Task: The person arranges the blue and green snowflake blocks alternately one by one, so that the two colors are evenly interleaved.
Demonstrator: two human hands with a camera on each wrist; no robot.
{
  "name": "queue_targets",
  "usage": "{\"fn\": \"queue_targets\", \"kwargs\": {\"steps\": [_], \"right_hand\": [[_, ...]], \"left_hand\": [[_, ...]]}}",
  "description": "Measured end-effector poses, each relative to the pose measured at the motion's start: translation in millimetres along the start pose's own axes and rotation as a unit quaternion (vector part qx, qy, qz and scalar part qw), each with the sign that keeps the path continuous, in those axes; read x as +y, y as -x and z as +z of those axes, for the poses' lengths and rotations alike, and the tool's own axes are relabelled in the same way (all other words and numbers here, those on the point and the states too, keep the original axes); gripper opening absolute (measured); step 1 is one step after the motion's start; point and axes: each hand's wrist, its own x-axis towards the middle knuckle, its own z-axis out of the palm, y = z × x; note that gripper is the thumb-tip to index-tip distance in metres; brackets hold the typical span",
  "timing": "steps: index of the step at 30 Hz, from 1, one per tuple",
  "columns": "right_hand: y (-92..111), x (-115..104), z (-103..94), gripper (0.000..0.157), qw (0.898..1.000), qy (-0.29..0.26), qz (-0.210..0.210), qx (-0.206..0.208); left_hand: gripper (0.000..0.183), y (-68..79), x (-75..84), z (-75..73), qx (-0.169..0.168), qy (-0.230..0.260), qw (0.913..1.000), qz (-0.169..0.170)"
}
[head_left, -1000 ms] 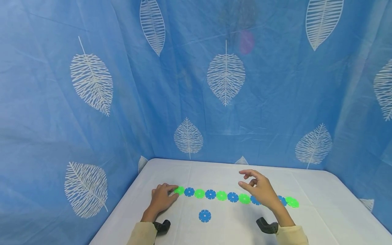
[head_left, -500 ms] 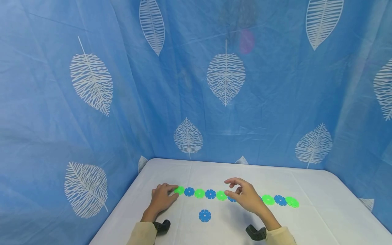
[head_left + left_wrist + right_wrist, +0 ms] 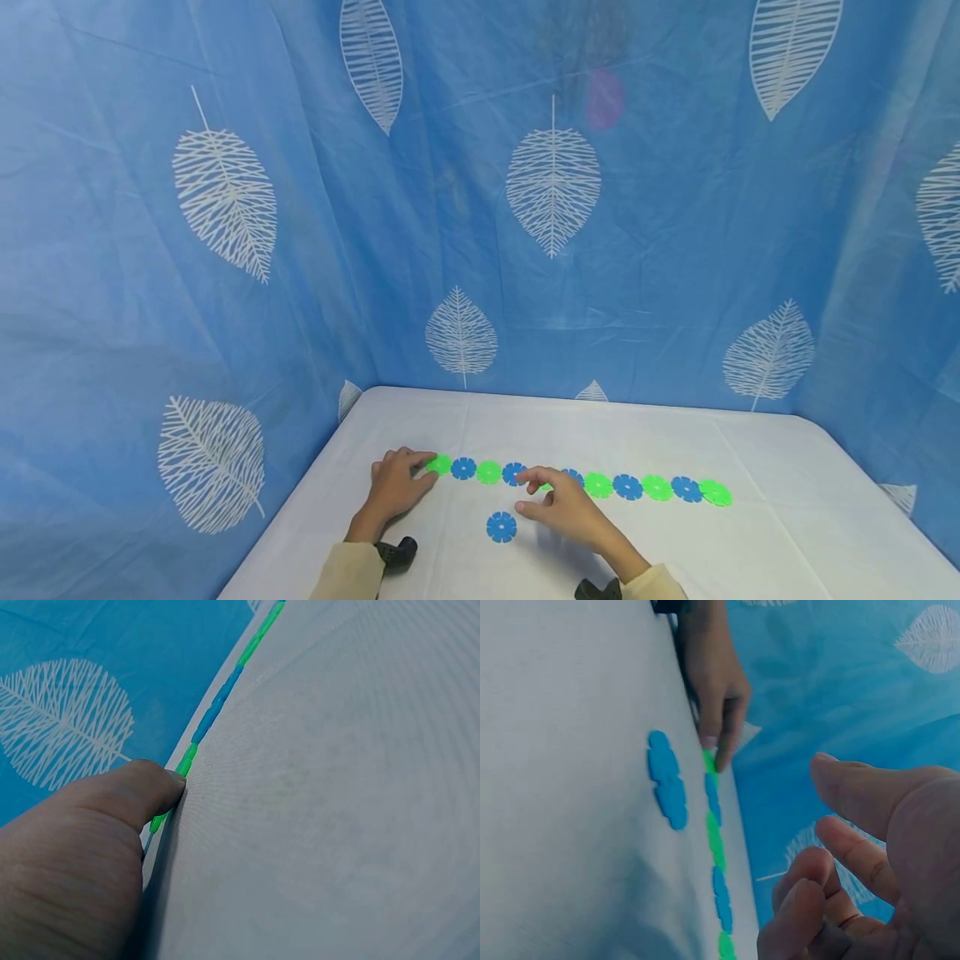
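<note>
A row of notched, flat interlocking discs (image 3: 627,487), blue and green by turns, runs left to right across the white table. At its left end my left hand (image 3: 396,487) holds the end green disc (image 3: 442,465) between thumb and index finger; the left wrist view shows the thumb (image 3: 161,787) on its edge. One loose blue disc (image 3: 501,527) lies in front of the row. My right hand (image 3: 566,504) hovers just right of that disc, thumb and index finger spread, nothing between them. It covers part of the row in the head view.
White cloth covers the table (image 3: 750,558). A blue curtain (image 3: 660,250) with white leaf prints hangs behind it and along both sides. Black wrist devices (image 3: 397,553) sit at both cuffs.
My right hand has moved left and toward me, from above the right part of the row to beside the loose blue disc. The left hand and the discs have stayed put.
</note>
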Motion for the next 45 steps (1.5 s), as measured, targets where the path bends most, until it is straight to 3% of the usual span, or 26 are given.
{"fn": "queue_targets", "kwargs": {"steps": [9,17,31,45], "right_hand": [[3,2,12.8,0.042,0.999,-0.029,0.009,-0.044],[3,5,16.4,0.043,0.998,-0.024,0.016,-0.047],[1,14,27.0,0.05,0.994,0.102,-0.015,-0.035],[3,10,29.9,0.05,0.984,0.172,-0.019,-0.033]], "left_hand": [[0.033,0.2,0.5,0.4,0.002,-0.001,1.0,0.0],[0.034,-1.3,-1.0,1.3,0.0,0.002,1.0,0.003],[0.035,-2.4,-2.2,2.4,0.006,0.001,0.9999,0.009],[0.034,-0.9,-2.6,2.1,-0.005,0.001,1.0,-0.002]]}}
